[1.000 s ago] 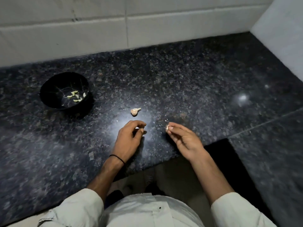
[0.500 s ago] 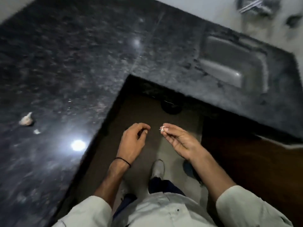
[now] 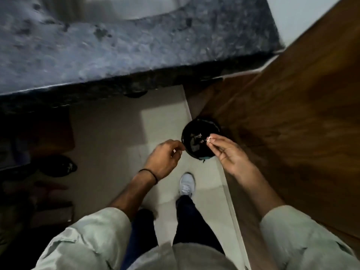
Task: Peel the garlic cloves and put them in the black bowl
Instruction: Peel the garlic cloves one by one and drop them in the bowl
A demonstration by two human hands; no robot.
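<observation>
Speckled dark stone counter (image 3: 97, 55) across the top, brown wood panel (image 3: 292, 114) at right, smooth pale floor tiles (image 3: 109, 143) below, where a round black bin (image 3: 198, 155) stands. The right hand (image 3: 231, 154) pinches a papery garlic skin (image 3: 208, 139) above it. The left hand (image 3: 163, 156), beside the rim, curls round a pale bit, probably the garlic clove (image 3: 174, 151). The black bowl is out of view. The featherlight skin could drift past the bin, or the slick clove drop in.

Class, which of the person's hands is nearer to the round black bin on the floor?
Right. The right hand pinches a white scrap over the bin's opening; the left hand sits just outside its left rim.
</observation>
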